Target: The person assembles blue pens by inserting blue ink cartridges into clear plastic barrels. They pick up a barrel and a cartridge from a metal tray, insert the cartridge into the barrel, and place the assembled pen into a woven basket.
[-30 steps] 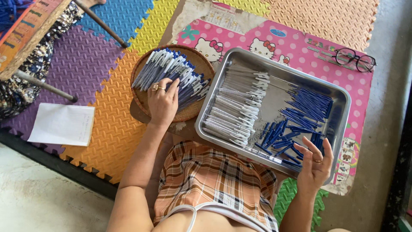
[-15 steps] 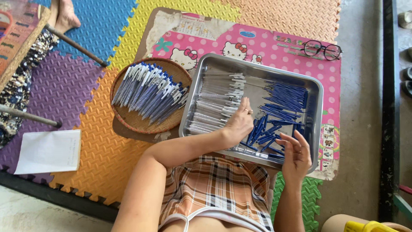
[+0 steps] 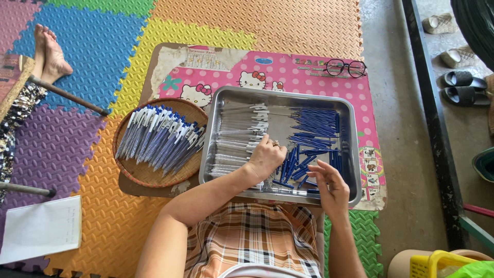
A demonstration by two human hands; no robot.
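The blue pen refills (image 3: 309,141) lie in a loose heap in the right half of a shallow steel tray (image 3: 355,149), some in a neat bundle toward the far side, others scattered crosswise near the front rim. The clear pen barrels with white tips (image 3: 239,139) are stacked in rows in the tray's left half.

The left hand (image 3: 266,157) rests in the middle of the tray, between the two piles, fingers curled down onto the pieces; whether it grips one cannot be told from this view. The right hand (image 3: 329,185) hovers over the scattered refills at the front right corner, fingers spread and half open, holding nothing that shows.

The risk I see is mostly in the scattered refills: they are thin and cross each other, so a pinch may lift two at once or flick one over the low rim. The left wrist also lies across the barrel stack, and a sideways sweep could knock the rows askew.

Just left of the tray, a round woven basket (image 3: 149,177) holds assembled pens (image 3: 159,139) laid in a fan, some reaching its rim; a nudge from the elbow may roll a few out. The tray sits on a pink cartoon-cat board (image 3: 303,74), with a pair of glasses (image 3: 346,67) near its far edge, well apart from the hands. Colourful foam floor tiles (image 3: 98,216) lie beneath.
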